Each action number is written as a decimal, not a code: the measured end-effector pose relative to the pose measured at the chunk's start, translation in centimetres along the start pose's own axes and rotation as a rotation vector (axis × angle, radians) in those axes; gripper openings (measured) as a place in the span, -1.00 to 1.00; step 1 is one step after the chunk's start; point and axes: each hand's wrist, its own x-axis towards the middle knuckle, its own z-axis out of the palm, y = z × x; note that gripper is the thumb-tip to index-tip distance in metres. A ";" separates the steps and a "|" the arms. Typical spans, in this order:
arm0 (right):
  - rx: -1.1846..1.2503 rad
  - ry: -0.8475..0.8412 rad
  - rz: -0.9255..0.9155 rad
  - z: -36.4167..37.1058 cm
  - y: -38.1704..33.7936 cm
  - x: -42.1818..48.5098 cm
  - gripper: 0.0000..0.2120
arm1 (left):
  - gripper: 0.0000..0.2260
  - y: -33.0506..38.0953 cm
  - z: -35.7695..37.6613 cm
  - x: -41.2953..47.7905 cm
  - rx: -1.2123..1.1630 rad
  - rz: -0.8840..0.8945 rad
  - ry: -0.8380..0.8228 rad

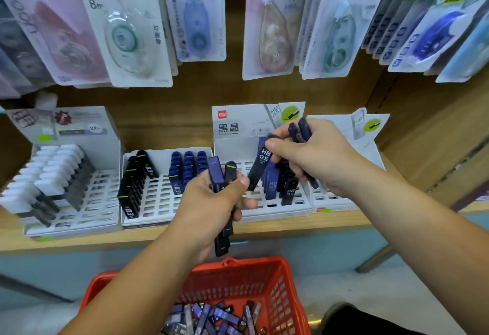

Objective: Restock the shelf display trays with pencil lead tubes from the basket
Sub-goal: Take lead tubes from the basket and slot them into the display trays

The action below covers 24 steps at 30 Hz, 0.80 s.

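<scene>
The left hand (209,203) grips a bundle of lead tubes (215,173) as ready stock, while the right hand (315,160) pinches one HB tube (260,168) above the centre tray (264,206), apparently to slot it; the basket (251,279) below holds more.

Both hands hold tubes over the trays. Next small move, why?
Probably lower the HB 0.5 tube pinched by the right hand into an empty slot of the tray beneath it: it hangs tilted above open slots, while the left hand only holds spare tubes.
</scene>
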 end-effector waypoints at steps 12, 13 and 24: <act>-0.701 0.004 -0.136 2.6 1.4 6.8 -0.72 | -0.76 1.1 -1.9 0.4 -0.168 -0.263 -0.044; -0.724 0.001 -0.139 2.7 1.4 7.0 -0.72 | -0.74 1.2 -2.0 0.5 -0.155 -0.269 -0.055; -0.823 -0.118 -0.109 2.7 0.8 7.6 -0.84 | -0.90 1.1 -2.7 0.8 -0.121 -0.224 -0.140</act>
